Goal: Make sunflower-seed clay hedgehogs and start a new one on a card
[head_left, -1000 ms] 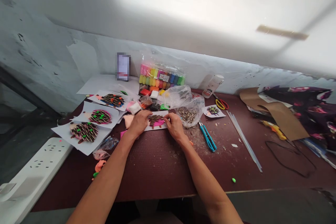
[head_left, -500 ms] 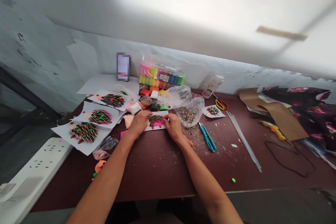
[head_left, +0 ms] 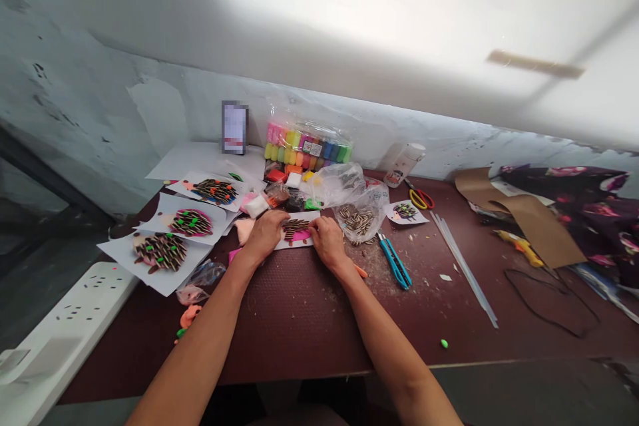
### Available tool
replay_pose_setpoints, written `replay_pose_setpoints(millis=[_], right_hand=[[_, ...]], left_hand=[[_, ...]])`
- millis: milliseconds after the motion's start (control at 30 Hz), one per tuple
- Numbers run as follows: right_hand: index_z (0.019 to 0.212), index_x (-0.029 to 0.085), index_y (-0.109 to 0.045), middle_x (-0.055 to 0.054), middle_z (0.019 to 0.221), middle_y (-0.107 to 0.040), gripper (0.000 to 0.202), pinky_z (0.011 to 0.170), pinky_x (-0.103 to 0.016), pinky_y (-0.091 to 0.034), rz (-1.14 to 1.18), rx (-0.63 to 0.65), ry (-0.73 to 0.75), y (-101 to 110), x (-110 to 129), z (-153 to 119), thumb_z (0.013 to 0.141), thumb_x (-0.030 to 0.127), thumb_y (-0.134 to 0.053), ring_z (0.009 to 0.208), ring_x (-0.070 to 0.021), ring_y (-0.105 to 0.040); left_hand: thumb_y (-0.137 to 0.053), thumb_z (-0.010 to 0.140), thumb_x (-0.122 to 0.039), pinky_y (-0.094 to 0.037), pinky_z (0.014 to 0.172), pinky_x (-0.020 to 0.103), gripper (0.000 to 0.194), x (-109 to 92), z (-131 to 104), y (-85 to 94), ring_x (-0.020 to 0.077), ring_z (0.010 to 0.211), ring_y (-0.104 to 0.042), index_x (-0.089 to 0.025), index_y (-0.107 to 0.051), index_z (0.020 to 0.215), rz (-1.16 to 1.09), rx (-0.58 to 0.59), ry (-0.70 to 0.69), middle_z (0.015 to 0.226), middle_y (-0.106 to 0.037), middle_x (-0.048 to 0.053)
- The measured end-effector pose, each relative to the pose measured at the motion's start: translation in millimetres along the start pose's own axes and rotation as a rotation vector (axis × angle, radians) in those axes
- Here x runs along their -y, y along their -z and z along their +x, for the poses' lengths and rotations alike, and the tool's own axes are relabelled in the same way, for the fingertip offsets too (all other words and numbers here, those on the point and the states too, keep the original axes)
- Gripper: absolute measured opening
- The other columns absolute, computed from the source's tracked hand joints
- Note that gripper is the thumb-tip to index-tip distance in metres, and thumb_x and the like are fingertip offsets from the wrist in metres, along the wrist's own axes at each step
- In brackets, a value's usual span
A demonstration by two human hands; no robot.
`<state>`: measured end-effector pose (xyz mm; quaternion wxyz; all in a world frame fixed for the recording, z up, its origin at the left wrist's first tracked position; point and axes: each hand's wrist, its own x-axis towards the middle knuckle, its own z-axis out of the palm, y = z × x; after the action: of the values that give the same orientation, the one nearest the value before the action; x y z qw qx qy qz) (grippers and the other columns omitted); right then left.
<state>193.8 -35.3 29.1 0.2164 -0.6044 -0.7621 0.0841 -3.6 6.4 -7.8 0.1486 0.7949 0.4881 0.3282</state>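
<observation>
- Our white card lies flat on the dark red tabletop, between our two hands, with a pink clay hedgehog body on it.
- Rows of striped sunflower seeds cover the upper part of the clay; a bare pink strip shows along the lower right.
- Our left hand is at the card's left edge, fingers curled; we cannot tell whether they grip the card or only rest there. A light, steady hold would serve best.
- Our right hand has its fingers bent in at the clay's right side; we cannot tell whether a seed is pinched between them.
- We should press near the seed's base, matching the neighbours' slant, so the soft clay doesn't spread.
- More loose seeds sit in the clear plastic bag, just beyond our right hand.
</observation>
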Motion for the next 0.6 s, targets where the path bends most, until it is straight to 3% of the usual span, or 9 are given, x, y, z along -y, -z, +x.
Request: replay_pose_setpoints(millis=[600], right_hand=[[0.091, 0.020, -0.066, -0.006, 0.090, -0.068, 0.011, 0.080, -0.030, -0.041, 0.025, 0.000, 0.016, 3.6, -0.6, -0.3, 0.092, 0.014, -0.057, 0.088, -0.0208, -0.057]], left_hand=[[-0.049, 0.080, -0.003, -0.055, 0.098, 0.040, 0.036, 1.4, -0.2, -0.6, 0.0231, 0.103, -0.069, -0.017, -0.074, 0.100, -0.003, -0.004, 0.001, 0.106, -0.076, 0.010]])
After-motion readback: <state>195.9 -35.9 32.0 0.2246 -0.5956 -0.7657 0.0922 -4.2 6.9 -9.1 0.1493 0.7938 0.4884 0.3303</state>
